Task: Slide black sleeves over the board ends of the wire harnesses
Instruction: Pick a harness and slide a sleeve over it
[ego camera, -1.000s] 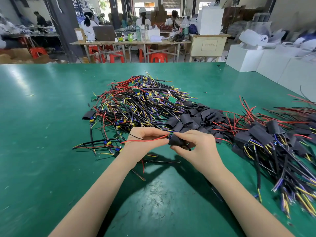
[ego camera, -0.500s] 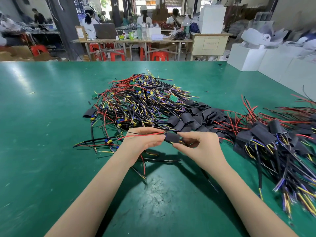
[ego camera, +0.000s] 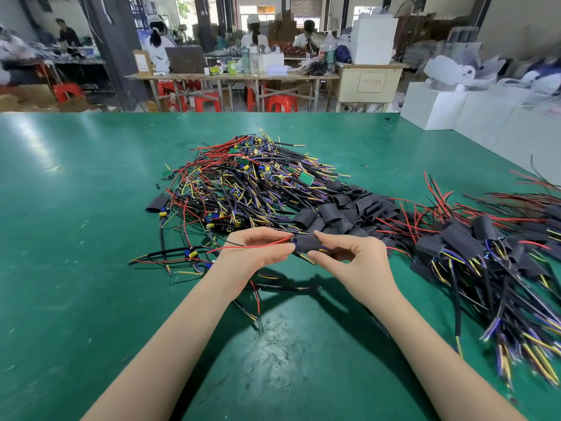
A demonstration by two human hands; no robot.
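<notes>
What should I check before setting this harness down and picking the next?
1. Black sleeve held: ok, right hand pinches it.
2. Red wire held: ok, left hand grips it.
3. Board fully covered: cannot tell, fingers hide the sleeve's ends.
4. Loose sleeves in reach: ok, just behind the hands.
5. Unsleeved harness pile left: ok.
6. Finished pile for drop-off: ok, on the right.
</notes>
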